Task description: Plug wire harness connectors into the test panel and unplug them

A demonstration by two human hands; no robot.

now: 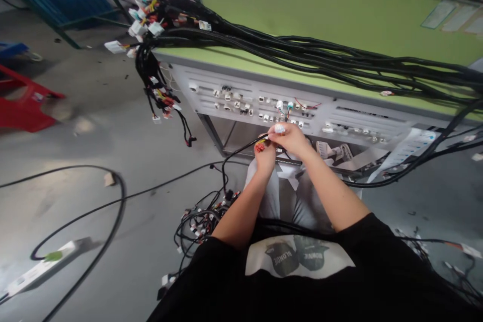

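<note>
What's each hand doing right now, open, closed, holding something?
Left hand: closed on a red connector at the end of a black cable.
Right hand: closed on a white connector.

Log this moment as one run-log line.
left hand: holds red connector | right hand: holds white connector | location: grey socket panel | above: black wire harness

even, fairly bright daylight; a pale glare patch lies on the grey floor (56,166) at left. edges bend with wide-angle distortion, and the red stool (22,105) is smeared by blur.
</note>
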